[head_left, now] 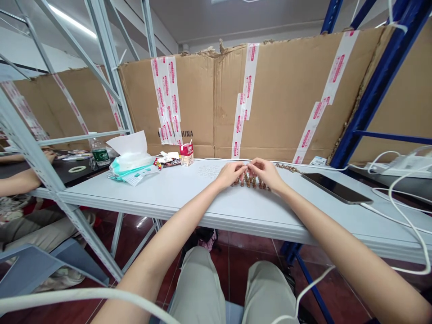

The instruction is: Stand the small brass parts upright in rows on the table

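My left hand (231,174) and my right hand (264,173) meet over the grey table, fingertips pinched close together. Whatever sits between the fingertips is too small to make out. Just under and in front of the fingers stand several small brown-gold pieces (249,181), grouped in short rows; their kind is not clear. A further strip of similar brown-gold pieces (286,168) lies behind my right hand. Left of my left hand, many tiny clear bits (208,171) are spread on the tabletop.
A tissue pack (131,155), crumpled wrappers (168,158) and a red drink carton (186,154) stand at the left. A phone (337,188) with a white cable lies right. Cardboard (199,103) walls the back. Another person's arm (20,183) shows far left, beside a bottle (100,152).
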Demonstrator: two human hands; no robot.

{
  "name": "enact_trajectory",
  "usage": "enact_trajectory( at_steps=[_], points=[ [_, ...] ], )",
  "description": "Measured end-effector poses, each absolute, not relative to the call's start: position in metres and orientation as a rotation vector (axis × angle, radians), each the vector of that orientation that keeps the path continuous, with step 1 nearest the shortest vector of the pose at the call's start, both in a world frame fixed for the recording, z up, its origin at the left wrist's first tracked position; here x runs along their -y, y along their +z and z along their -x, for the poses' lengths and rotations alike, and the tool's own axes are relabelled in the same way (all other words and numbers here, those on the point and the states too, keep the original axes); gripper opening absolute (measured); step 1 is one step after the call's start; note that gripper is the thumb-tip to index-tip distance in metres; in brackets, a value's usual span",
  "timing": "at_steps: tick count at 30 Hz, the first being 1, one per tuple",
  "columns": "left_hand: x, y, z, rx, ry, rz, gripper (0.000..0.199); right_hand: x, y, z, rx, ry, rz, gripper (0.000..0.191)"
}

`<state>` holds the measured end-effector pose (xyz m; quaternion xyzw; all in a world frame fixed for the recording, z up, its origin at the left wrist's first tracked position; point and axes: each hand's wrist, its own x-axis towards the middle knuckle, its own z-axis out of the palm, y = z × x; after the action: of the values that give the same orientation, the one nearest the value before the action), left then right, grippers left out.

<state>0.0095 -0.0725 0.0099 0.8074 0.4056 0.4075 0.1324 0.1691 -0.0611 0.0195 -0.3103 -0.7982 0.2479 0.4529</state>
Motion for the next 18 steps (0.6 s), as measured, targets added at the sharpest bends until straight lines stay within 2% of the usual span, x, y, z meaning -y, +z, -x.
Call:
enact_trajectory(
  at_steps=[6,12,18],
  points=[
    [0.051,0.020,0.044,-1.632,1.749,-2.079,0.019,0.054,0.020,-0.174,1.894,0.893,0.694,0.031],
    [0.036,0.008,0.097,-2.126,1.621,-1.605,0.021,0.050,0.015,-0.174,2.021,0.860,0.746,0.024],
    [0.041,-0.001,0.114,-2.453,1.326,-1.381,0.010,0.049,0.009,-0.173,2.057,0.893,0.702,0.024]
  ],
)
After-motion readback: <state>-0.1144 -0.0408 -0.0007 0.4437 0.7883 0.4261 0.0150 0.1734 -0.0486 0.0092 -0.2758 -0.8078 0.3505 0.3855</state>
